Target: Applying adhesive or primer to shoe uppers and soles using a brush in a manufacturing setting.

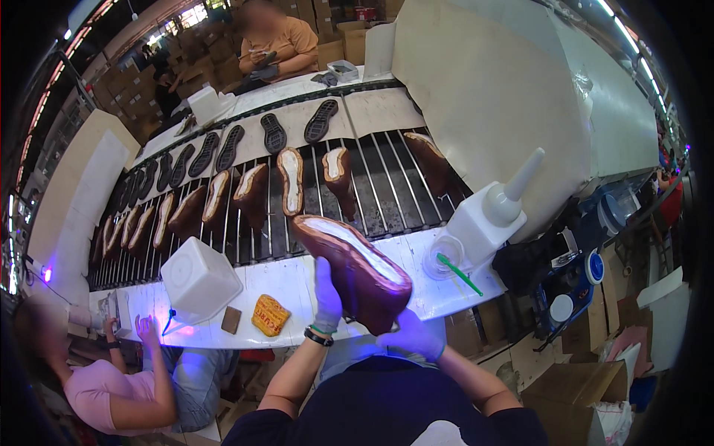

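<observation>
One held upper (364, 291), nine-plus racked uppers (291, 180), eight-plus black soles (321, 121)

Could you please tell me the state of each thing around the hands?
Left hand: gloved, gripping an upper
Right hand: gloved, holding its near end
Upper: white underside up
Other uppers: on rods, white undersides showing
Soles: lying in a row
Bottle: standing, nozzle fitted
Green stick: leaning
Yellow pad: lying flat
</observation>
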`<move>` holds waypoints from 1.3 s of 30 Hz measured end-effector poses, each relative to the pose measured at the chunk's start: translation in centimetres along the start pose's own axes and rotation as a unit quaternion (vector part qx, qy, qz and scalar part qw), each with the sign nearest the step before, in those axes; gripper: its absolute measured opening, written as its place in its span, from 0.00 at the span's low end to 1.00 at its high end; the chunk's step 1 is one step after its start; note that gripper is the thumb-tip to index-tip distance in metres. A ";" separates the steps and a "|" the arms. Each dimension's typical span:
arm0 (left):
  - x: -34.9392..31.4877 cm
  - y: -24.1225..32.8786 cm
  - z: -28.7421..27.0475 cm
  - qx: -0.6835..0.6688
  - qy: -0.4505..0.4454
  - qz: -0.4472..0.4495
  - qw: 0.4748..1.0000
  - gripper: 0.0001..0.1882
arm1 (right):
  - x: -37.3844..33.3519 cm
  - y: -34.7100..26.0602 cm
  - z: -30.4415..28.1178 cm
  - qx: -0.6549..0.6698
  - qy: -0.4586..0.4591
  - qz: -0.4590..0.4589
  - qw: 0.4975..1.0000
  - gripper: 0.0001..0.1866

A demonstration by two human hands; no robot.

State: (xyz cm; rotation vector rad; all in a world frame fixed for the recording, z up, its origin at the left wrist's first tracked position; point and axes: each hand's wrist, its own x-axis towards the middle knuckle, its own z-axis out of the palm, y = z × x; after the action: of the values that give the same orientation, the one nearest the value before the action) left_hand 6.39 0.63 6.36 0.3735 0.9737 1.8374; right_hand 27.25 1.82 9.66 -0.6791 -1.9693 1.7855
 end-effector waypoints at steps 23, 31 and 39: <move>-2.3 -5.1 -4.4 0.409 -0.114 0.052 0.904 0.16 | 24.0 8.9 -14.2 -0.151 0.421 -0.023 0.894 0.39; -1.8 -4.7 -5.0 0.439 -0.108 0.054 0.890 0.17 | 18.1 9.0 -4.4 -0.213 0.361 -0.021 0.908 0.49; 0.1 -5.2 -4.4 0.466 -0.127 0.037 0.875 0.14 | 11.3 11.7 0.5 -0.333 0.261 -0.080 0.903 0.33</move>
State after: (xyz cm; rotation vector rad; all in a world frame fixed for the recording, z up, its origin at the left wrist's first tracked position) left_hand 6.83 -0.23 -0.38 1.2120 1.6228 1.2089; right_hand 18.92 8.87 -2.40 -1.0313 -2.1299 0.6853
